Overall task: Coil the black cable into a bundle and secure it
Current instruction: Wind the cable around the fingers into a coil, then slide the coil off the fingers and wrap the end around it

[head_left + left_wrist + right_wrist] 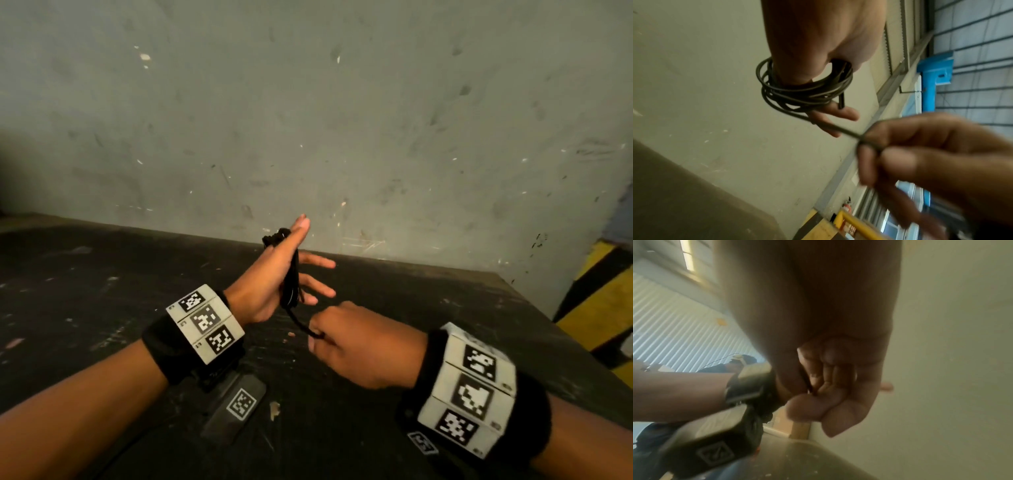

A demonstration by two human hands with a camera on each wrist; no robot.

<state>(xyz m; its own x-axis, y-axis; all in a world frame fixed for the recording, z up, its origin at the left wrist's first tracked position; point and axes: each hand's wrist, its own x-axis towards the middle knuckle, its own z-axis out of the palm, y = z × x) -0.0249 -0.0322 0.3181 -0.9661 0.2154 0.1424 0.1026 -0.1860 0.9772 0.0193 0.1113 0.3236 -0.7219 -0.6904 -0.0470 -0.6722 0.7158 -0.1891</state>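
Note:
The black cable (291, 284) is wound in several loops around my left hand (267, 277), which is raised above the dark table with the thumb up and the fingers spread straight. In the left wrist view the coil (803, 92) circles the hand (818, 40), and a short cable end sticks out beside the fingers. A taut free length runs from the coil down to my right hand (352, 342), which pinches it between thumb and curled fingers (869, 151). The right wrist view shows that hand (828, 369) closed, with the cable barely visible inside.
The scratched dark table (102, 274) meets a grey wall (342, 120) at the back. A flat black block with a printed marker (236, 407) lies on the table under my left wrist. Yellow and black striping (599, 308) is at the right past the table's edge.

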